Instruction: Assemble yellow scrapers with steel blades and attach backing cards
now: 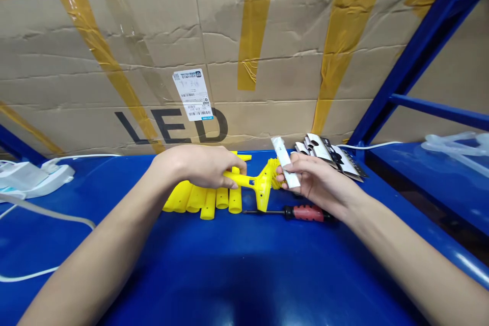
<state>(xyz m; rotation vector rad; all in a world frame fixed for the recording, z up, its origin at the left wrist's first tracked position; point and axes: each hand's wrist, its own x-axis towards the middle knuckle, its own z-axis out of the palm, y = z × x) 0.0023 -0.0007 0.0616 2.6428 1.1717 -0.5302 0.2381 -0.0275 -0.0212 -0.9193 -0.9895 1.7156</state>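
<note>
My left hand (198,165) is closed on the narrow end of a yellow plastic scraper body (262,188), whose wide, flared end points right. Between the thumb and fingers of my right hand (313,175) is a thin, whitish strip-shaped packet (286,162), tilted and close to the scraper's wide end. Under and beside my left hand lie several yellow plastic tubes (208,205) with open ends toward me. More yellow pieces (275,173) are stacked behind the scraper body, partly hidden. A screwdriver (305,213) with a red and black handle lies just below my right hand.
Black-and-white printed cards (324,152) are piled behind my right hand. A large taped cardboard box (221,35) stands along the back of the blue tabletop (229,275). At left are a white power strip (34,178) and cables; a blue metal post (412,56) rises at right.
</note>
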